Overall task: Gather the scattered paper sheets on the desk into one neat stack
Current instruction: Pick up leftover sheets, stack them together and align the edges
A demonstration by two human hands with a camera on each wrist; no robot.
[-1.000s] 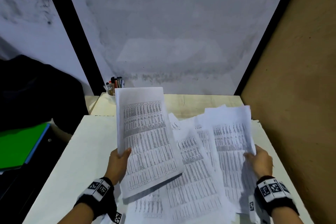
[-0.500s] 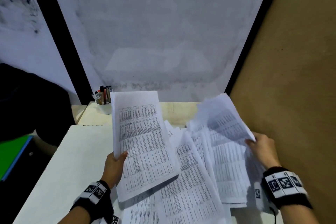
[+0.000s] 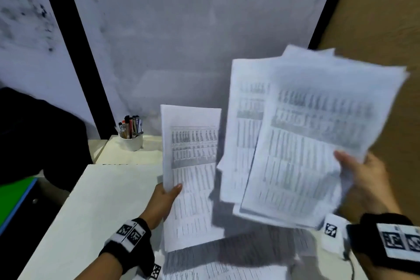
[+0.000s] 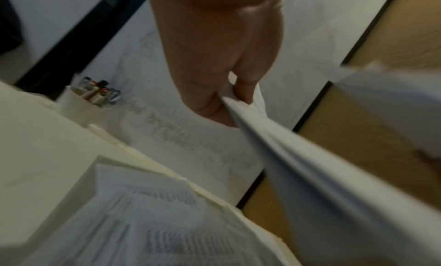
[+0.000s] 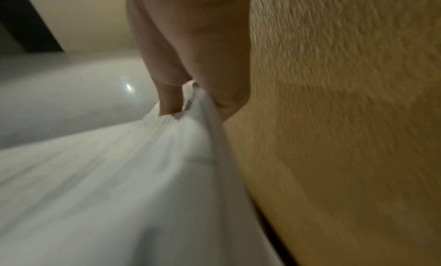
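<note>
My left hand [image 3: 164, 195] pinches the left edge of a printed sheet [image 3: 193, 177] held upright above the white desk [image 3: 95, 207]; the left wrist view shows thumb and fingers [image 4: 238, 92] clamped on its edge [image 4: 298, 157]. My right hand [image 3: 363, 179] grips a fanned bundle of several printed sheets [image 3: 302, 138], raised off the desk at the right and blurred. In the right wrist view the fingers [image 5: 214, 92] pinch that bundle [image 5: 119, 175]. More printed sheets [image 3: 227, 263] lie flat on the desk below, near the front edge, also seen from the left wrist [image 4: 155, 228].
A white cup of pens [image 3: 131, 137] stands on a lower cream ledge at the back left. A brown board wall [image 3: 386, 52] closes the right side, a grey wall [image 3: 193, 29] the back. A dark chair [image 3: 34, 138] and a green folder [image 3: 13, 198] are left of the desk.
My right hand has lifted its bundle of sheets up off the desk and to the right. The left hand's sheet has tilted more upright and moved slightly right.
</note>
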